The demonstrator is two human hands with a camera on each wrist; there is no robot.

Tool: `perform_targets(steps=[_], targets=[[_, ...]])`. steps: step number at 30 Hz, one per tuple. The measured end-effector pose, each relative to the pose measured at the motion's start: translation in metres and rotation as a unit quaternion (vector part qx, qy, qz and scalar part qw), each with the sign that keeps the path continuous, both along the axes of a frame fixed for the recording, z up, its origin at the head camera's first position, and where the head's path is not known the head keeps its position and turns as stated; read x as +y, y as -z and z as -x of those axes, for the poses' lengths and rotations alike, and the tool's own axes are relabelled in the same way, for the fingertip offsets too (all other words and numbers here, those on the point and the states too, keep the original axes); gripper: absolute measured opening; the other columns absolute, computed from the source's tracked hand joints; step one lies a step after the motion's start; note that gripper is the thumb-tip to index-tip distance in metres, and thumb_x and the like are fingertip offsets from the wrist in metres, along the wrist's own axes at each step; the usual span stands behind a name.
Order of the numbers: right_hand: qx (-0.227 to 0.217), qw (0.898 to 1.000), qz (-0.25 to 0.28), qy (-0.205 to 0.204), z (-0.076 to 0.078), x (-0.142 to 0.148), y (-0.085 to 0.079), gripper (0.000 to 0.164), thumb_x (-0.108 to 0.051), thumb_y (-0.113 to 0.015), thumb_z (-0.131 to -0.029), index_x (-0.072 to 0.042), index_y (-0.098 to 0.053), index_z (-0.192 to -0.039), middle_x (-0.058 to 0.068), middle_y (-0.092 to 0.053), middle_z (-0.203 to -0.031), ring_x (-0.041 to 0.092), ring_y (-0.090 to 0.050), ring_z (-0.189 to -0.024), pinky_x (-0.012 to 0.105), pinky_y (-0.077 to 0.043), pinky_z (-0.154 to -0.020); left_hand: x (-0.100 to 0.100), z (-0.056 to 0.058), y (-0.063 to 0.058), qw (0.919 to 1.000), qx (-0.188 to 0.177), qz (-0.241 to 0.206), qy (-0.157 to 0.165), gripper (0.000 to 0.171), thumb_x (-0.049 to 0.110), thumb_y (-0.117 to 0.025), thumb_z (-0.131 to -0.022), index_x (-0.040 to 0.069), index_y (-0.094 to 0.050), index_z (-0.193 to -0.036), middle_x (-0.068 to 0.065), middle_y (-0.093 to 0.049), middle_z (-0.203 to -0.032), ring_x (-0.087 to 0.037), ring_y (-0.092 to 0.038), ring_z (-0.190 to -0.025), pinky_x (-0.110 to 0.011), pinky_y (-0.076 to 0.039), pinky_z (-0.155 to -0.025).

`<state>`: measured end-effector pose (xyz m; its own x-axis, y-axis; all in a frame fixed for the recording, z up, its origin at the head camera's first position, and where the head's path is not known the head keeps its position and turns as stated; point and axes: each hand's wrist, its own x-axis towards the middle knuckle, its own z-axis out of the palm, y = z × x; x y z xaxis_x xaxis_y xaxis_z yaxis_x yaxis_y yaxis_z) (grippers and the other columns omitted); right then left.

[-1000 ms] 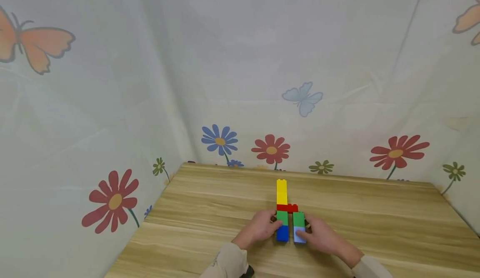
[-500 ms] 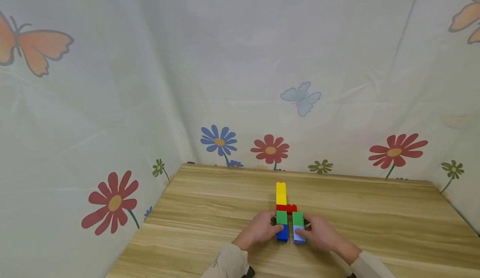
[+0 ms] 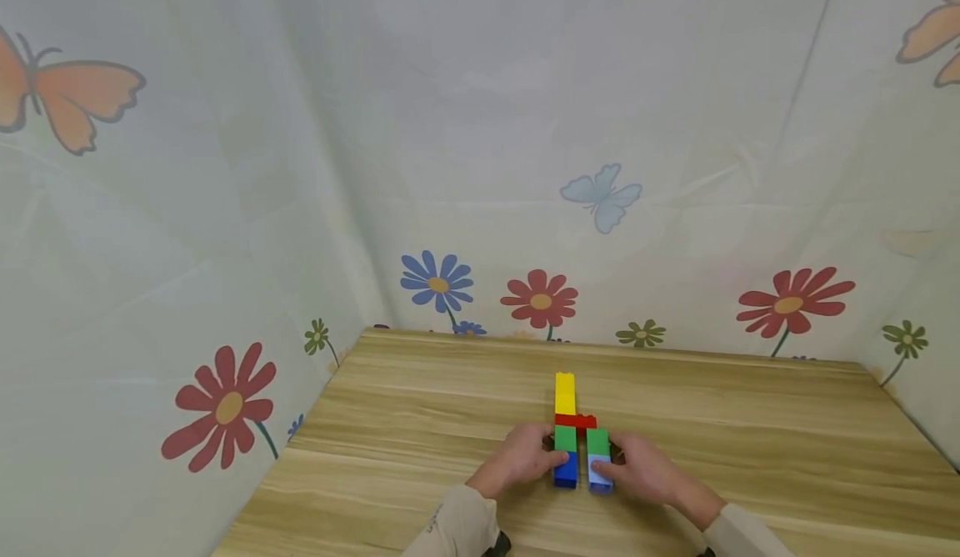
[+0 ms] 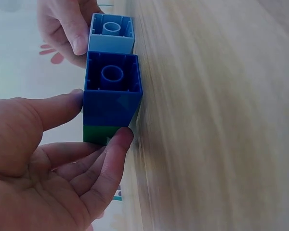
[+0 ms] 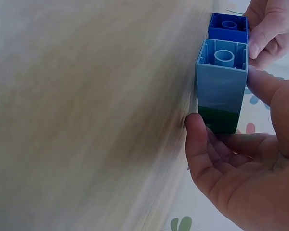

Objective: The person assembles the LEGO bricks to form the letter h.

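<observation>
Both hands hold a figure of joined toy building bricks between them. In the head view it has a yellow column [image 3: 565, 394] at the far end, a red brick [image 3: 576, 422] across it, and two legs toward me. The left hand [image 3: 522, 459] pinches the left leg, a green brick [image 3: 566, 439] joined to a dark blue brick [image 4: 111, 108]. On the right leg, green and light blue, the right hand [image 3: 647, 467] has thumb and fingers around the light blue brick [image 5: 220, 86]. The wrist views show hollow undersides with one tube each; the yellow and red bricks are hidden there.
A wood-grain table [image 3: 420, 390] lies under the hands. Behind it and at the left hangs a pale curtain [image 3: 480, 123] printed with flowers and butterflies.
In the head view the yellow end has dropped slightly toward me and looks shorter; the nearer brick ends have shifted a little the same way. Both hands keep their hold.
</observation>
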<state>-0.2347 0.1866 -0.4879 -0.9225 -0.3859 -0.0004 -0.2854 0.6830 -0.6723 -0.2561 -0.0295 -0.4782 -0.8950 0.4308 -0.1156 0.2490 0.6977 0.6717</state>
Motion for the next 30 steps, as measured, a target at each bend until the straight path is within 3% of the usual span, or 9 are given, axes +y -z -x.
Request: perform_targets(steps=[12, 21, 30], targets=[[-0.01, 1.0, 0.017, 0.0, -0.0042, 0.0003, -0.0009, 0.044, -0.028, -0.068, -0.087, 0.006, -0.057, -0.114, 0.001, -0.059, -0.087, 0.015, -0.052, -0.077, 0.033, -0.048, -0.068, -0.0026, -0.0037, 0.0, 0.9995, -0.014, -0.027, 0.009, 0.022, 0.021, -0.072, -0.085, 0.008, -0.065, -0.102, 0.006, -0.061, -0.084, -0.009, -0.052, -0.072, -0.027, -0.048, -0.069], [-0.031, 0.999, 0.022, 0.022, -0.0061, -0.0001, -0.0021, 0.06, -0.026, -0.072, -0.084, 0.012, -0.049, -0.125, 0.006, -0.063, -0.096, 0.017, -0.059, -0.084, 0.039, -0.051, -0.075, -0.0054, -0.0043, 0.0003, 0.9983, -0.036, -0.044, 0.013, 0.028, 0.019, -0.074, -0.084, 0.008, -0.064, -0.107, 0.007, -0.062, -0.088, -0.008, -0.056, -0.076, -0.029, -0.05, -0.074], [-0.051, 0.998, 0.025, 0.032, -0.0045, 0.001, -0.001, 0.067, -0.028, -0.073, -0.083, 0.009, -0.045, -0.131, 0.009, -0.063, -0.102, 0.019, -0.06, -0.089, 0.041, -0.051, -0.077, -0.0058, -0.0041, 0.0017, 0.9968, -0.048, -0.064, 0.007, 0.03, 0.014, -0.074, -0.083, 0.006, -0.063, -0.11, 0.003, -0.064, -0.095, -0.009, -0.06, -0.083, -0.03, -0.051, -0.077]])
